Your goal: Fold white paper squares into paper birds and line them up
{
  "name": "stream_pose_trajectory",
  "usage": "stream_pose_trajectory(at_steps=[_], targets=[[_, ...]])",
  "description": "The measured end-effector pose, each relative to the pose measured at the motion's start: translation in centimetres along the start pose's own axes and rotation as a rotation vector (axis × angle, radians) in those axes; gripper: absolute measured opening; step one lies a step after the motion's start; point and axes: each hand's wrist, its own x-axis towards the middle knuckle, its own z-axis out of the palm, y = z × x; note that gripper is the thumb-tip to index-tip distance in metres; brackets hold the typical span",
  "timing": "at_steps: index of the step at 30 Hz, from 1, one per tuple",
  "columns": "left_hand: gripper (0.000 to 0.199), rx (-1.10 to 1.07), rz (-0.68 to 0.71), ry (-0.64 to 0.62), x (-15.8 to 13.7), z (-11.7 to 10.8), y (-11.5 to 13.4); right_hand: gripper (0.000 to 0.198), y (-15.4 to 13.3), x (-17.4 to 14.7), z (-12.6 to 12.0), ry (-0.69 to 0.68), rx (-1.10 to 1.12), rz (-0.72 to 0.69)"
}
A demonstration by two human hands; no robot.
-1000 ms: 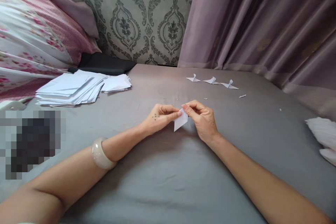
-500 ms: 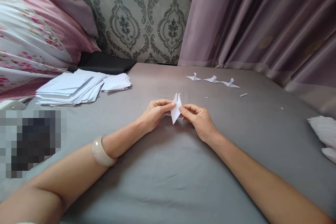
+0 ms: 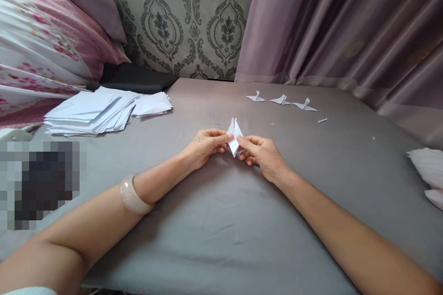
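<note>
A small folded piece of white paper, pointed at its lower end and with two narrow points at the top, is held up between both hands over the grey sheet. My left hand pinches its left edge between thumb and fingers. From the other side my right hand grips it, thumb on the front face and fingers partly hidden behind. Farther back on the right, three folded paper cranes rest in a row with their wings spread.
At the back left lie a large stack of white paper sheets and a smaller pile, beside a black flat item. Paper scraps are scattered on the right. Purple curtains hang behind, and white fabric lies at the right edge.
The folded paper has turned in my fingers, and its lower part now shows more spread and creased. Both hands keep their pinch. The view has tilted slightly.
</note>
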Motion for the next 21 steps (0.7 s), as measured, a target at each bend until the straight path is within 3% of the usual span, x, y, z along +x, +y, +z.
stream_pose_trajectory(at_steps=[3, 14, 21], targets=[[0.026, -0.02, -0.006, -0.002, 0.08, -0.2, -0.09, 0.031, -0.16, -0.37, 0.36, -0.079, -0.015, 0.07], [0.022, -0.02, -0.007, 0.003, 0.02, 0.0, 0.13, 0.029, 0.02, -0.52, 0.77, -0.155, -0.008, 0.101], [0.023, 0.002, -0.023, -0.033, -0.14, -0.13, 0.3, 0.031, -0.49, -0.74, 0.44, -0.088, -0.166, 0.051]])
